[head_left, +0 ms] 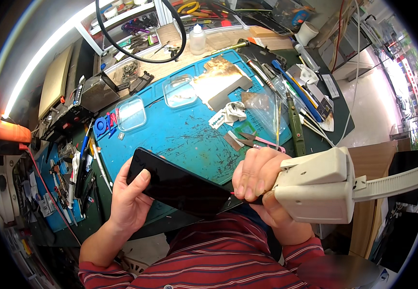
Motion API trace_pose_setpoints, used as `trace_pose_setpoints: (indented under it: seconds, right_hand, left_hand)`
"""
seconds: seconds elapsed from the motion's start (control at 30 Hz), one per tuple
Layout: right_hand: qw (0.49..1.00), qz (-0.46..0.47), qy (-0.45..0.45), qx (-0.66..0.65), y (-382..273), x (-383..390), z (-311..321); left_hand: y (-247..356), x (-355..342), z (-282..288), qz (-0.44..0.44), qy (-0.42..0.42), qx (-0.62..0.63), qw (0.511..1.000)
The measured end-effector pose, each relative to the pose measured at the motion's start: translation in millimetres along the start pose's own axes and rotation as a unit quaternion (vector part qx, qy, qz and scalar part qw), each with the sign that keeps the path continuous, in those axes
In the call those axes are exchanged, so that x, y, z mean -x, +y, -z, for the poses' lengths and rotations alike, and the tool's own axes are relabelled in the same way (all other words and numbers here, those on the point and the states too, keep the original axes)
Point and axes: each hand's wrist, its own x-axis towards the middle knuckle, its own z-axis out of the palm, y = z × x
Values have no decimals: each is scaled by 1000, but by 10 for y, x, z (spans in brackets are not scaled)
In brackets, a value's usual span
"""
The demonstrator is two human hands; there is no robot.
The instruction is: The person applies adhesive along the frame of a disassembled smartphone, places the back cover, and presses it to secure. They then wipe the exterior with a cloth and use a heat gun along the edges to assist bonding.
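My left hand (134,192) grips a black smartphone (180,185) by its left end, thumb lying on the dark glossy face. The phone is tilted above the near edge of the blue mat (170,139). At its right end, my right hand (262,178) is closed around a small dark-handled tool (254,200). A thin red tip from it meets the phone's edge; its exact kind is unclear. An off-white boxy device (315,185) with a ribbed band covers part of my right hand and wrist.
Two clear plastic boxes (132,114), a stained metal block (228,89), crumpled tissue (233,113) and pink-handled scissors (262,139) lie on the mat. A green pen-like tool (295,124) rests at right. Beyond stands a squeeze bottle (197,40). A black cable loop (139,60) hangs overhead.
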Motion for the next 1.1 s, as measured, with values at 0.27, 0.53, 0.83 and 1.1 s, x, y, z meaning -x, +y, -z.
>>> trace_pose_setpoints:
  seconds: [0.27, 0.53, 0.83, 1.1]
  right_hand:
    - [999, 24, 38, -3, -241, 15, 59]
    - [966, -254, 4, -43, -211, 288, 38]
    - [950, -311, 33, -9, -192, 140, 32]
    - [932, -333, -90, 115, -261, -133, -97]
  left_hand:
    - [33, 1, -18, 1, 15, 16, 1000]
    - [116, 48, -74, -63, -2, 69, 996]
    - [483, 68, 153, 47, -114, -28, 992]
    - [856, -235, -156, 46, -287, -450, 845]
